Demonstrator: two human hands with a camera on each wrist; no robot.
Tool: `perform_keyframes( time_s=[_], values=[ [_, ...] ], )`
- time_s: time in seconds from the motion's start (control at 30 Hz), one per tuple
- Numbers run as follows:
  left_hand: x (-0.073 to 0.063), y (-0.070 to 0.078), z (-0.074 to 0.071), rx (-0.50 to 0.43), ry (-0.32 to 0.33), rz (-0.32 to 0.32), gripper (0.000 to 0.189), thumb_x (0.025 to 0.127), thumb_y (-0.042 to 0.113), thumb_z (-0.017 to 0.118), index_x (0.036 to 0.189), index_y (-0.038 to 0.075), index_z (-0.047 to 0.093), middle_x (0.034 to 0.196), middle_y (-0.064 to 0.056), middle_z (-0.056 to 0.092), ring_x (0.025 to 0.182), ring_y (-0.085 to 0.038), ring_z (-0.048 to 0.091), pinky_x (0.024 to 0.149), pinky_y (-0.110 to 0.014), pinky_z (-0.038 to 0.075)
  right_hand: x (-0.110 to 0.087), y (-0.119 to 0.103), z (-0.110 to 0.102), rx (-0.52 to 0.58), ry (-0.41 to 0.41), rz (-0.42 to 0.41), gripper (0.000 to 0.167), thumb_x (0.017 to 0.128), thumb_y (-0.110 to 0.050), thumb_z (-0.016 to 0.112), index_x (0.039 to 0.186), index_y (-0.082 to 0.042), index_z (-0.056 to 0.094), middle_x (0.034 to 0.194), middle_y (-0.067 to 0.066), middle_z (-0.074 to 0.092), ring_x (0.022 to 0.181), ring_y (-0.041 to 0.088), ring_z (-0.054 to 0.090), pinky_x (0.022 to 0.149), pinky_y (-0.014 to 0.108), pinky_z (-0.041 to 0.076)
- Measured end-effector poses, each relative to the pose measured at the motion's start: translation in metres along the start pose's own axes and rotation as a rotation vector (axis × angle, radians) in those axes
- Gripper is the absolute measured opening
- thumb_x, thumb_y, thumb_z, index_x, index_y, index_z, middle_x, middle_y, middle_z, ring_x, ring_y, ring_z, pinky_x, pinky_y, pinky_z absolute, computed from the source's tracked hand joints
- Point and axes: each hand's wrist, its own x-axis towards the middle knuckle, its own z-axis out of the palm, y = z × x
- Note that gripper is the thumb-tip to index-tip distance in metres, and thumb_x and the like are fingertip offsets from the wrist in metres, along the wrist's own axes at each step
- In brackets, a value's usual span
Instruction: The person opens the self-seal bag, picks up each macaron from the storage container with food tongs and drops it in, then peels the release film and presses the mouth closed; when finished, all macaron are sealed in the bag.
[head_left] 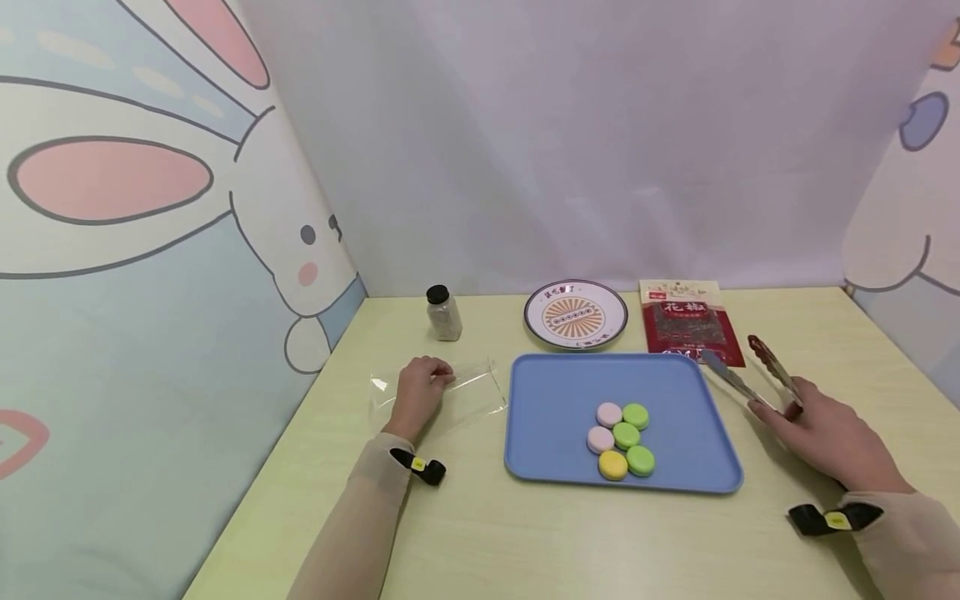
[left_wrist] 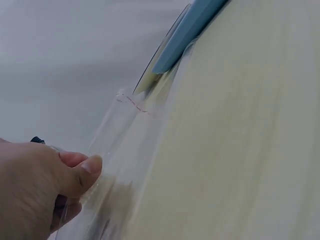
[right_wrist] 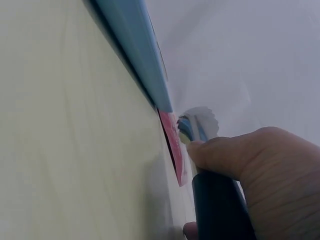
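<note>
My left hand pinches the edge of a clear plastic bag between thumb and fingers. In the left wrist view the bag stretches away from the thumb, with small red marks near its far corner. My right hand grips metal tongs with their arms spread apart and nothing between the tips. The right wrist view shows the tongs' dark handle under the thumb. Between the hands lies a blue tray with several macarons: green, pale pink and one yellow.
Behind the tray stands a round patterned plate. A red and cream spice packet lies to its right, close to the tong tips. A small black-capped jar stands at the back left. A pale curtain hangs behind the table.
</note>
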Motion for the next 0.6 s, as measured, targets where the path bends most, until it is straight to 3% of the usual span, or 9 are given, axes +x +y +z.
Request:
perform_keyframes(
  time_s=[0.2,0.43,0.6],
  values=[
    [-0.0005,0.0006,0.0006,-0.005,0.02,0.011,0.01,0.081,0.01,0.084,0.079,0.013,0.075,0.078,0.002,0.068,0.08,-0.022,0.062,0.077,-0.04,0.05,0.0006,0.0003,-0.0005,-0.011,-0.014,-0.001,0.064,0.097,-0.06,0.055,0.109,0.002,0.048,0.091,0.016,0.063,0.067,0.021,0.056,0.051,0.036,0.041],
    [-0.0024,-0.0018,0.0015,0.028,0.022,0.029,0.006,0.091,0.011,0.075,0.086,0.009,0.078,0.083,-0.002,0.073,0.08,-0.023,0.066,0.076,-0.041,0.053,0.0004,-0.0016,-0.0003,-0.014,-0.014,-0.007,0.064,0.097,-0.059,0.056,0.108,0.003,0.046,0.089,0.015,0.061,0.066,0.022,0.054,0.05,0.036,0.04],
    [-0.0009,0.0014,-0.0011,0.016,0.0,-0.011,0.006,0.088,0.01,0.078,0.082,0.013,0.077,0.079,0.001,0.07,0.079,-0.021,0.064,0.076,-0.039,0.053,0.0009,-0.0025,-0.001,-0.013,-0.009,-0.014,0.061,0.097,-0.058,0.056,0.106,0.002,0.046,0.085,0.011,0.059,0.064,0.022,0.051,0.051,0.035,0.038]
  ],
)
